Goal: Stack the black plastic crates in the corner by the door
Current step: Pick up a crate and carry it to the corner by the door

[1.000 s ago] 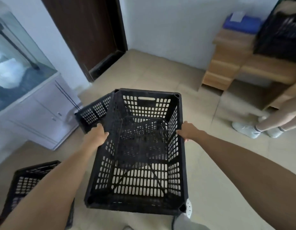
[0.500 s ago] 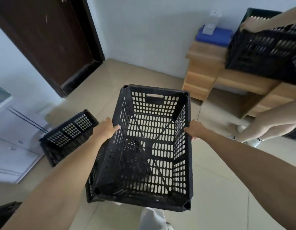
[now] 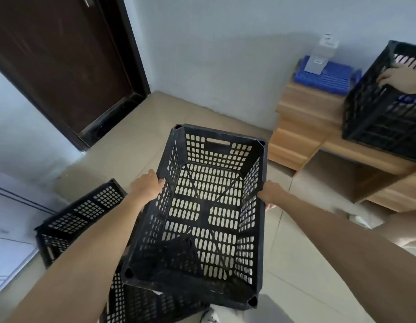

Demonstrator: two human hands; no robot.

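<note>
**Item 1. Black plastic crate [image 3: 203, 212], slotted walls and base, open side up.** It is held off the tiled floor [image 3: 132, 148], which shows through the slots. The far short wall, with a handle cut-out, points toward the corner between the door [image 3: 62, 54] and the pale wall. The crate is empty.

**Item 2. Hands.** The left hand [image 3: 147, 186] grips the crate's left long rim, with its fingers wrapped over the edge. The right hand [image 3: 271, 193] grips the right long rim, with its fingers curled under and outside the wall. Both arms are stretched forward.

**Item 3. Second black crate [image 3: 85, 210].** It is on the floor to the left, tilted, next to a white cabinet [image 3: 11, 229].

**Item 4. Further black crate [image 3: 141, 304].** It is partly hidden under the near end of the held crate. It appears to be separate from item 3, though the overlap hides where the two meet.

**Item 5. Wooden table [image 3: 307, 127], stepped, against the right-hand wall.** It carries these things:
- A blue slotted tray [image 3: 337, 78] with a pale box [image 3: 321, 57] standing on it.
- Another black crate [image 3: 384, 122] at the frame's right edge, with another person's hand [image 3: 398, 78] on its rim.

**Item 6. Shoe [image 3: 209, 317].** Its toe shows at the bottom edge, below the held crate.
</note>
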